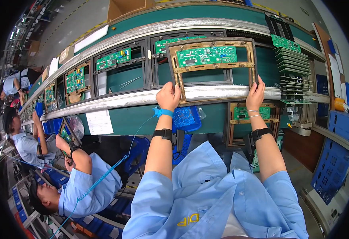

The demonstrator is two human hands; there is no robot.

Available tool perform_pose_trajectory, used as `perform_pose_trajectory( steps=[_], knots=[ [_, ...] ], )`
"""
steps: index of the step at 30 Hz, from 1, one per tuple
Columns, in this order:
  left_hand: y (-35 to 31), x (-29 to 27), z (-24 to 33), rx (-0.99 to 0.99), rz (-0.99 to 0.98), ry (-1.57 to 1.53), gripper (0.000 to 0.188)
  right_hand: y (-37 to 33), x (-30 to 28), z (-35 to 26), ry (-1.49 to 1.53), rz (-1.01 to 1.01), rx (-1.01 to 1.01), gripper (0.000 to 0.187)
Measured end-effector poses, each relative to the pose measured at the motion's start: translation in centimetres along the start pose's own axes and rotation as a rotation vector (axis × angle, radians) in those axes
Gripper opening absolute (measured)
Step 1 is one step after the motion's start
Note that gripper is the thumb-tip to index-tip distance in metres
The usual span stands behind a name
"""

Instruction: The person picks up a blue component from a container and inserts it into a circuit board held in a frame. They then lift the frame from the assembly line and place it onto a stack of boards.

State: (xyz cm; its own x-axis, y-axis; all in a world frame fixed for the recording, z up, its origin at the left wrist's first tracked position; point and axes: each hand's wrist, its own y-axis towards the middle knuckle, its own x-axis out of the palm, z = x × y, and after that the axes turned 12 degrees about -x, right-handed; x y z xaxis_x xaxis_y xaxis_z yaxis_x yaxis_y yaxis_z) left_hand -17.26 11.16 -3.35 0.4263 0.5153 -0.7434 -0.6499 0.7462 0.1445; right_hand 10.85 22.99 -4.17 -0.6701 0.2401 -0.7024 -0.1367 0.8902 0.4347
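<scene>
Grasping the frame near its lower corners with left hand and right hand, over the near metal rail, probably to steady it evenly without touching the green board in its upper half.

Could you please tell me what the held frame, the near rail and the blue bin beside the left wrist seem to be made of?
Frame: perhaps composite board or hard plastic, matte; it looks dark and brown with a dull, worn surface.
Near rail: probably bare metal, perhaps aluminium; silvery with streaky highlights.
Blue bin: likely moulded plastic, evenly coloured with thin walls.
</scene>
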Motion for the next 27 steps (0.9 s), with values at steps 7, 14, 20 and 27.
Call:
perform_pose_trajectory(
  steps=[7, 14, 20, 27],
  knots=[
    [0.0, 0.0, -0.3, 0.023, 0.007, -0.004, 0.025, -0.1, 0.0, -0.2, 0.005, -0.021, 0.018, 0.029],
    [0.0, 0.4, -0.3, 0.009, -0.014, 0.029, 0.027, -0.1, -0.2, 0.1, -0.003, 0.009, 0.0, 0.029],
    [-0.2, 0.6, -0.7, 0.015, -0.033, 0.069, 0.029, 0.0, 0.1, -0.1, 0.005, 0.009, 0.052, 0.027],
    [-0.1, 0.8, -0.2, 0.029, -0.045, 0.106, 0.031, 0.2, -0.1, 0.2, 0.03, 0.043, 0.075, 0.027]
  ],
)
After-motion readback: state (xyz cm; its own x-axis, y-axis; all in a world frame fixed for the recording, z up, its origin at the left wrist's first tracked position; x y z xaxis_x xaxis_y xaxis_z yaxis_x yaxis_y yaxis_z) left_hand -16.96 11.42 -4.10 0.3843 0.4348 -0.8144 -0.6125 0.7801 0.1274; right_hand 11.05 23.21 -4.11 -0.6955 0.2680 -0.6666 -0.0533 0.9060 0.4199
